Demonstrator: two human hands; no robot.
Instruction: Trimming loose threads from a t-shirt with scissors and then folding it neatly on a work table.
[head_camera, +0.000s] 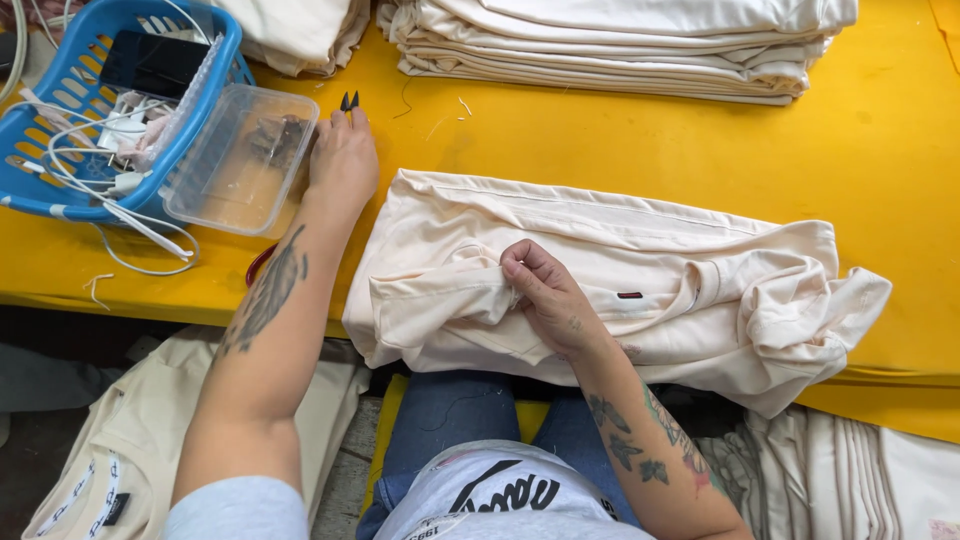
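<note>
A cream garment (620, 290) lies folded and bunched on the yellow table (600, 140) in front of me. My right hand (545, 295) pinches a fold of its fabric near the left end. My left hand (342, 160) reaches forward beside a clear plastic container (240, 160), its fingers closed around small black-tipped thread snips (349, 100) whose points stick out past my fingertips. The container holds a few small dark items.
A blue plastic basket (60, 120) at the far left holds a black phone (152, 62), white cables and scraps. Stacks of folded cream garments (620, 45) sit along the table's far edge. More cream garments lie below the table at left (110, 450) and right (850, 470).
</note>
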